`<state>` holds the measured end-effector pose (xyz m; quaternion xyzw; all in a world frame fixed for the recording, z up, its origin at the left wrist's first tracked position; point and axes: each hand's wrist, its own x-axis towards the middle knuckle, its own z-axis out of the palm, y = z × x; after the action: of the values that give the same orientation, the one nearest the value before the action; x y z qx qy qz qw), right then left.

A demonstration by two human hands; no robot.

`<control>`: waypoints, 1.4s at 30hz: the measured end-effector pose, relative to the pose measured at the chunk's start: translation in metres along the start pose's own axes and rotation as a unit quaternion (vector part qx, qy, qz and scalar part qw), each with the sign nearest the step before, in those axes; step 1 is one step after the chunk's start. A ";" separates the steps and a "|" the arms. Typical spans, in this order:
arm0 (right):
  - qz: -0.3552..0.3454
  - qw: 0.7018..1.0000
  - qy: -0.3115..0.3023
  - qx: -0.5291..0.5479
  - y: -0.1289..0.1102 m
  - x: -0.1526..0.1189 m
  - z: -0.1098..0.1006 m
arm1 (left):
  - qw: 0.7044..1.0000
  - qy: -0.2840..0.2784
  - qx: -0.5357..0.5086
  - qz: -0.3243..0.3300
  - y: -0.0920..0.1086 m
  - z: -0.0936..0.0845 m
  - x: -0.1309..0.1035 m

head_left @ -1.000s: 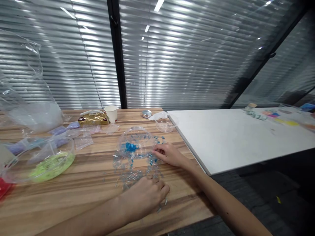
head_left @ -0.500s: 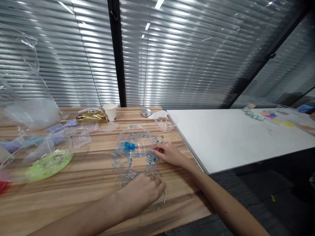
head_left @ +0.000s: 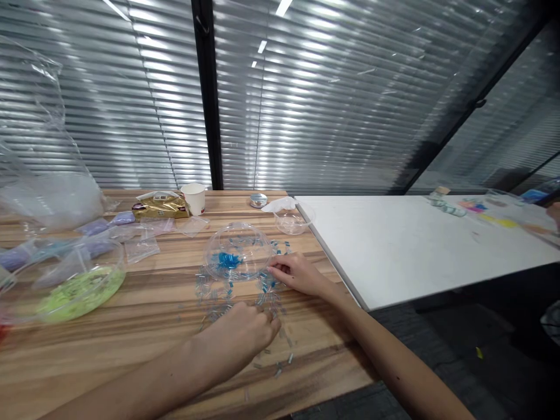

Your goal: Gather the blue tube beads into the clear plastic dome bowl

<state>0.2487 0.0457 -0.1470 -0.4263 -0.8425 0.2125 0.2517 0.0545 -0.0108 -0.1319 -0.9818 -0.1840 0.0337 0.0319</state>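
Note:
A clear plastic bowl (head_left: 258, 248) stands on the wood-grain table, with a small heap of bright blue pieces (head_left: 228, 261) in it. Around its near side lie scattered small clear and blue capsule-like pieces (head_left: 268, 284). My right hand (head_left: 300, 274) rests at the bowl's right side, thumb and forefinger pinched; whatever is between the fingertips is too small to name. Lower down, my left hand (head_left: 251, 329) is over the near pieces with its fingers curled, and its fingertips are hidden behind the back of the hand. A few loose pieces (head_left: 279, 370) lie just right of it.
To the left is a clear tray with yellow-green pieces (head_left: 83, 294) beside plastic bags (head_left: 142, 249). Behind stand a gold packet (head_left: 161, 207), a paper cup (head_left: 193, 199), a round tin (head_left: 258, 200) and another clear bowl (head_left: 294, 223). A white table (head_left: 420, 245) adjoins on the right.
My left hand has shifted left and slightly away from me across the near pieces. My right hand stays pinched beside the bowl. The view has moved slightly.

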 end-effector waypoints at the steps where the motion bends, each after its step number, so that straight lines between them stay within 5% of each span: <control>1: 0.001 1.000 0.000 0.000 0.000 0.000 0.000 | 1.000 -0.006 0.003 -0.004 -0.001 -0.001 0.000; 11: 0.006 1.000 -0.003 0.002 0.002 0.000 0.001 | 0.998 -0.055 -0.005 -0.031 -0.002 -0.008 -0.004; 17: -0.005 1.000 0.000 0.007 0.002 0.000 0.001 | 0.990 -0.125 -0.019 -0.070 0.000 -0.027 -0.002; 23: -0.003 1.000 -0.003 -0.001 0.001 0.001 0.001 | 0.982 -0.149 0.059 -0.101 -0.003 -0.039 -0.001; 30: -0.010 1.000 0.000 0.001 0.001 0.001 0.002 | 0.990 -0.018 0.084 -0.113 -0.010 -0.030 -0.006; 37: -0.018 1.000 0.002 0.002 0.003 0.001 0.004 | 0.988 -0.059 0.091 -0.113 -0.019 -0.034 -0.002; 42: -0.022 1.000 0.001 0.000 0.006 0.002 0.006 | 0.993 -0.013 0.073 -0.089 -0.025 -0.021 -0.003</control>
<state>0.2482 0.0499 -0.1548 -0.4076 -0.8515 0.2067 0.2569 0.0442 0.0107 -0.1088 -0.9561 -0.2679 0.0570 0.1044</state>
